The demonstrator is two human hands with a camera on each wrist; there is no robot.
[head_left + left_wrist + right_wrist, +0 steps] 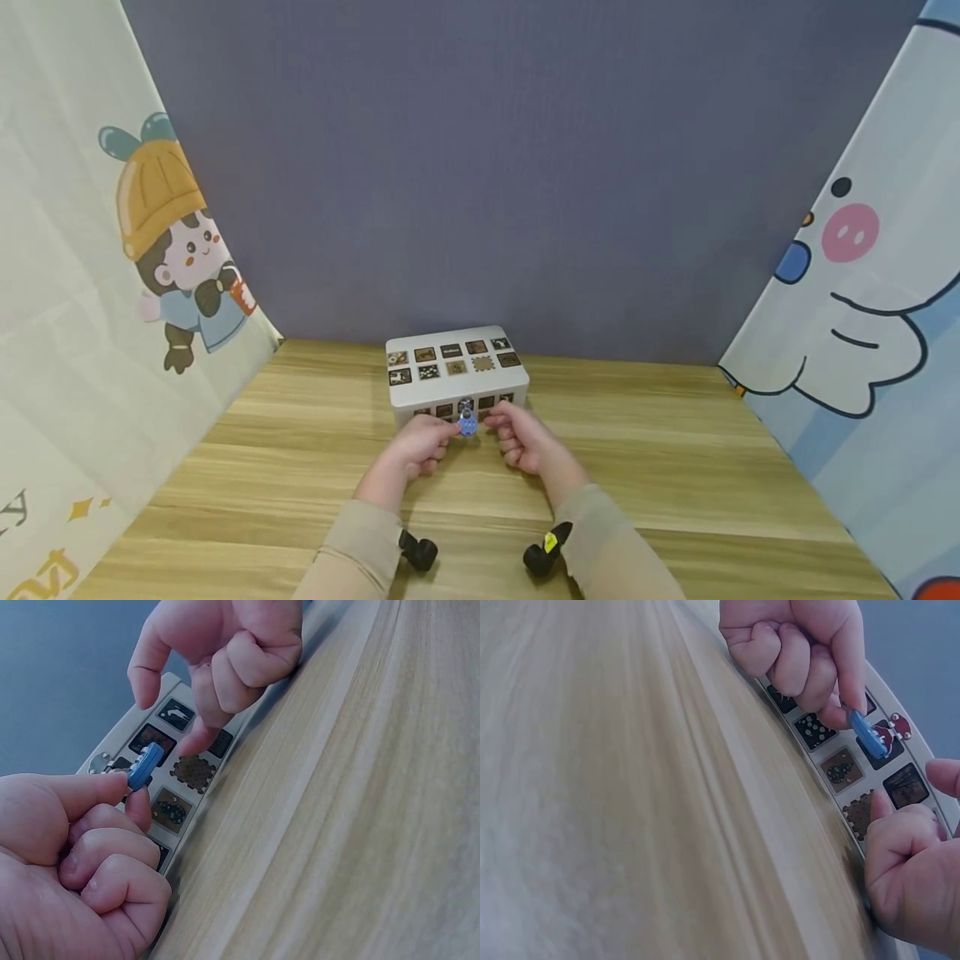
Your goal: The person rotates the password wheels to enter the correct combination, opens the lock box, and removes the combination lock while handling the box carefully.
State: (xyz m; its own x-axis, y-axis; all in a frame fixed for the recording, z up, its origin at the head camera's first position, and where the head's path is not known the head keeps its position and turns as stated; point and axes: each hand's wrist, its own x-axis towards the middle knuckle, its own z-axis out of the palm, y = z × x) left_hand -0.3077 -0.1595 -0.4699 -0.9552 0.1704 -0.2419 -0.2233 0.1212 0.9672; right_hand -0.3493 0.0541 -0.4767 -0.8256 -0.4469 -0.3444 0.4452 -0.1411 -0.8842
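Note:
A small blue padlock (468, 425) hangs at the front clasp of a white box (457, 387) decorated with dark and brown picture squares. My left hand (422, 443) pinches one edge of the padlock between thumb and index finger, its other fingers curled in. Small wheel-like bumps line one side of the padlock (146, 766) in the left wrist view. Just right of it, my right hand (527, 440) holds nothing; its thumb and index finger stand apart, the other fingers folded. A shiny metal clasp (900, 726) shows beside the padlock in the right wrist view.
The box stands on a wood-grain table (660, 467) near a grey-blue back panel (480, 167). Cartoon-printed sheets flank it, a helmeted figure (187, 242) at left and a pig-nosed one (862, 317) at right. Black wrist cameras sit on both sleeves.

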